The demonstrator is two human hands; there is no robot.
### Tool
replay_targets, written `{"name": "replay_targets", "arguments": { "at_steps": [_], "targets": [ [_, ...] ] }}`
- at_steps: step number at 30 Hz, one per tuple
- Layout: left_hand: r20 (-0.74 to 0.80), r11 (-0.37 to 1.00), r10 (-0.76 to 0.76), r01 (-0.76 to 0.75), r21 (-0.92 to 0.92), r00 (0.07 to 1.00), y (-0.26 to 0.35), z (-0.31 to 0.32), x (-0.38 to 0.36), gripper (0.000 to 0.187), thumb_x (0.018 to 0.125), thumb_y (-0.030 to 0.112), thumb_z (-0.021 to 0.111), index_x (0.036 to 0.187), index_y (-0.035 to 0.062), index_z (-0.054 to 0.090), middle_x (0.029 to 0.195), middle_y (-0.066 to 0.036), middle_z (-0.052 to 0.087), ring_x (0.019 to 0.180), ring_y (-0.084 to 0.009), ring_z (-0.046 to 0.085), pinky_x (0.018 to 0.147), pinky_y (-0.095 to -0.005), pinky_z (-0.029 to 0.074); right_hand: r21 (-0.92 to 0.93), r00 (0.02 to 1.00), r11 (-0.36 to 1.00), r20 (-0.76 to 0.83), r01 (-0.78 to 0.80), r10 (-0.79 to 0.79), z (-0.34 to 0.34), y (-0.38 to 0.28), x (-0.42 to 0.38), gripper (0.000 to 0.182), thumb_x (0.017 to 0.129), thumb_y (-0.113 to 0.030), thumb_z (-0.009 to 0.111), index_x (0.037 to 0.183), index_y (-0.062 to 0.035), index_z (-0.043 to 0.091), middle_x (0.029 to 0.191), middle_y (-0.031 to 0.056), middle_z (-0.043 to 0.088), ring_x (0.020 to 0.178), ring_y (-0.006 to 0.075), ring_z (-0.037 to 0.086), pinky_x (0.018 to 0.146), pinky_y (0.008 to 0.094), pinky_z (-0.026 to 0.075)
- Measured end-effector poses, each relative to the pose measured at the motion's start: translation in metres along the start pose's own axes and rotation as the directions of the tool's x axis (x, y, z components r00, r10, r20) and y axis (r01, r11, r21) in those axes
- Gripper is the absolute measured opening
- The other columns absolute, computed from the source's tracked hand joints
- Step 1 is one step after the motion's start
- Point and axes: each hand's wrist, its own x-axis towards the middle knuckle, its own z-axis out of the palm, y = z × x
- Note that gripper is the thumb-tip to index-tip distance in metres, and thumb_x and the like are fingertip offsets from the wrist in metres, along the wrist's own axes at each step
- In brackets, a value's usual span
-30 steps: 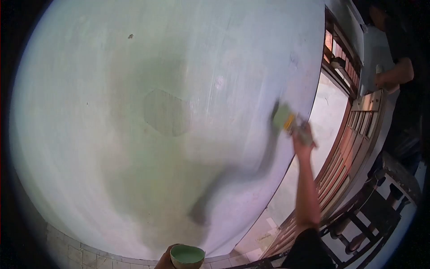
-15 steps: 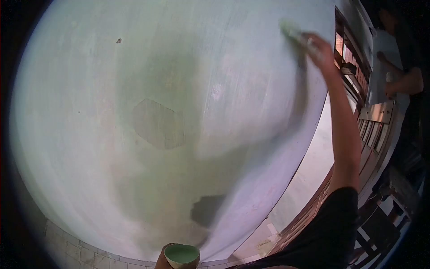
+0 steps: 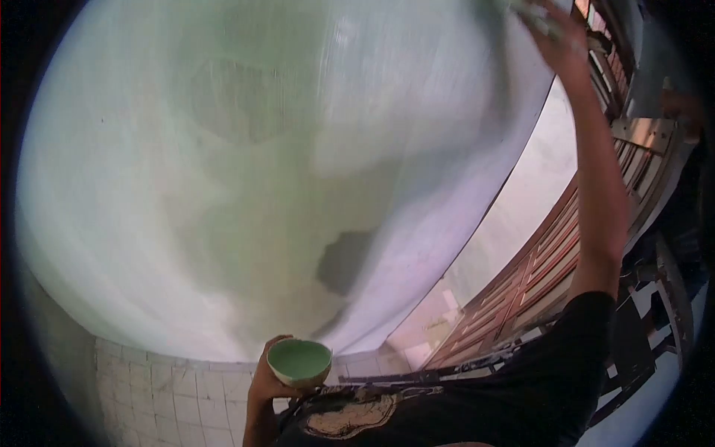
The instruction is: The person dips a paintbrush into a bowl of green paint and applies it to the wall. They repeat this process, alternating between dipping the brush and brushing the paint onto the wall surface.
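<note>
A rounded bowl [image 3: 320,378] of pale green paint [image 3: 299,360] sits in my left hand [image 3: 266,381], whose fingers and thumb wrap its left side. My right arm reaches up along the wall, and my right hand [image 3: 560,43] grips a paintbrush [image 3: 538,16] near the top edge of the view. Motion smears the brush, and its bristle end is partly cut off by the frame. Before me stands a large pale wall [image 3: 253,216] with greenish streaks and a darker patch [image 3: 234,100]. My shadow falls across it.
White floor tiles [image 3: 186,395] run along the wall's foot. Right of the wall's edge are a pale panel [image 3: 547,160] and brown wooden slats [image 3: 521,272]. Another person's hand [image 3: 681,108] shows at far right, above a dark metal-framed object [image 3: 674,298].
The view has tilted down, so the bowl and more floor show. My right hand and brush have shifted right and appear somewhat lower along the wall. My left hand still holds the bowl.
</note>
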Motion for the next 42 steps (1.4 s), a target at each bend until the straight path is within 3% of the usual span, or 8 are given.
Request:
{"name": "replay_targets", "arguments": {
  "at_steps": [9, 11, 13, 18, 20, 22, 30, 42],
  "targets": [
    [0.021, 0.997, 0.078, -0.078, -0.003, 0.997, -0.010, -0.004, -0.021, 0.110, 0.031, 0.029, 0.091, 0.124, 0.0012, 0.038, 0.121, -0.013, 0.045, 0.113, -0.0258, 0.045, 0.095, -0.0371, 0.037, 0.190, 0.890, 0.981, 0.440, 0.043, -0.124, 0.038, -0.196, -0.189, 0.027, 0.081, -0.008, 0.052, 0.107, -0.0084, 0.057, 0.110, 0.0097, 0.058, 0.101, 0.0254, 0.057, 0.091, 0.0341, 0.043],
    [0.095, 0.986, 0.121, -0.130, 0.099, 0.988, -0.016, -0.013, -0.030, 0.111, 0.032, 0.032, 0.091, 0.124, 0.0016, 0.038, 0.121, -0.014, 0.045, 0.113, -0.0261, 0.045, 0.094, -0.0385, 0.038, 0.482, 0.780, 0.777, 0.626, -0.404, 0.017, 0.046, -0.263, -0.282, 0.025, 0.074, -0.011, 0.058, 0.099, -0.0133, 0.059, 0.102, 0.0054, 0.059, 0.102, 0.0257, 0.055, 0.074, 0.0338, 0.051],
    [0.095, 0.992, 0.113, -0.117, 0.043, 0.989, -0.004, -0.015, -0.036, 0.110, 0.033, 0.032, 0.091, 0.124, 0.0017, 0.037, 0.120, -0.013, 0.045, 0.113, -0.0256, 0.046, 0.093, -0.0387, 0.038, 0.480, 0.687, 0.876, 0.654, -0.051, -0.318, 0.022, -0.301, -0.300, 0.019, 0.069, -0.014, 0.062, 0.087, -0.0135, 0.060, 0.096, 0.0019, 0.060, 0.095, 0.0205, 0.060, 0.067, 0.0315, 0.053],
    [0.090, 0.992, 0.120, -0.115, -0.054, 0.989, 0.007, -0.020, -0.043, 0.108, 0.035, 0.027, 0.091, 0.124, 0.0019, 0.035, 0.120, -0.013, 0.044, 0.110, -0.0242, 0.049, 0.091, -0.0384, 0.042, 0.332, 0.553, 0.473, 0.689, -0.816, 0.468, 0.009, -0.314, -0.304, 0.011, 0.080, -0.006, 0.058, 0.090, -0.0065, 0.061, 0.088, 0.0076, 0.060, 0.089, 0.0219, 0.060, 0.069, 0.0302, 0.052],
    [0.078, 0.996, 0.092, -0.091, -0.011, 0.993, 0.010, -0.023, -0.049, 0.107, 0.035, 0.025, 0.091, 0.123, 0.0013, 0.035, 0.120, -0.013, 0.045, 0.107, -0.0240, 0.051, 0.089, -0.0378, 0.044, 0.349, 0.826, 0.754, 0.133, -0.556, 0.547, 0.024, -0.286, -0.284, 0.020, 0.084, -0.005, 0.051, 0.104, -0.0039, 0.056, 0.095, 0.0110, 0.057, 0.092, 0.0241, 0.058, 0.072, 0.0326, 0.051],
    [0.112, 0.998, 0.060, -0.056, -0.038, 0.992, 0.012, -0.027, -0.055, 0.107, 0.035, 0.024, 0.091, 0.123, 0.0015, 0.035, 0.119, -0.013, 0.046, 0.107, -0.0243, 0.051, 0.088, -0.0382, 0.045, 0.805, 0.195, -0.097, 0.256, -0.585, 0.947, 0.019, -0.289, -0.216, 0.031, 0.085, -0.007, 0.049, 0.115, -0.0032, 0.045, 0.104, 0.0158, 0.053, 0.094, 0.0261, 0.057, 0.073, 0.0357, 0.052],
    [0.150, 0.969, 0.054, -0.015, -0.248, 0.987, 0.014, -0.061, -0.100, 0.104, 0.036, 0.020, 0.090, 0.123, 0.0034, 0.035, 0.117, -0.013, 0.048, 0.106, -0.0254, 0.052, 0.087, -0.0398, 0.046, 0.719, -0.472, -0.559, 0.357, -0.413, 0.806, 0.076, -0.452, -0.307, 0.025, 0.084, -0.011, 0.056, 0.106, -0.0055, 0.045, 0.098, 0.0106, 0.054, 0.083, 0.0183, 0.057, 0.062, 0.0293, 0.052],
    [0.266, 0.963, 0.021, 0.051, -0.263, 0.964, 0.020, -0.117, -0.101, 0.104, 0.037, 0.021, 0.090, 0.123, 0.0033, 0.034, 0.117, -0.015, 0.048, 0.107, -0.0276, 0.051, 0.087, -0.0424, 0.046, 0.532, -0.661, -0.649, 0.205, -0.543, 0.722, 0.101, -0.429, -0.286, 0.019, 0.073, -0.010, 0.062, 0.090, -0.0033, 0.056, 0.090, 0.0088, 0.058, 0.077, 0.0178, 0.057, 0.061, 0.0314, 0.052]
  ]
}}
